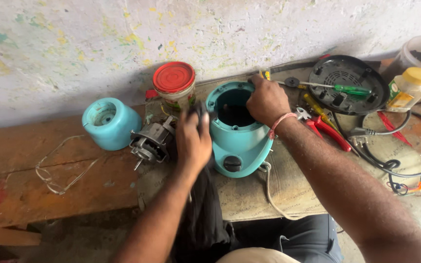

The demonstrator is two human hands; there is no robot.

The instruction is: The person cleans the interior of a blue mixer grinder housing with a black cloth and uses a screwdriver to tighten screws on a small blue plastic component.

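Our left hand (193, 141) clutches a dark cloth (203, 214) at the workbench's (74, 180) front edge; our right hand (267, 100) grips the teal housing's (239, 146) rim.

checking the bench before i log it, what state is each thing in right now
teal mixer housing: upright, top open, hollow
left hand: blurred, on a dark cloth
right hand: gripping the housing rim
motor: out of the housing, lying on the bench
teal cap: on its side
jar: red lid on
black base plate: detached
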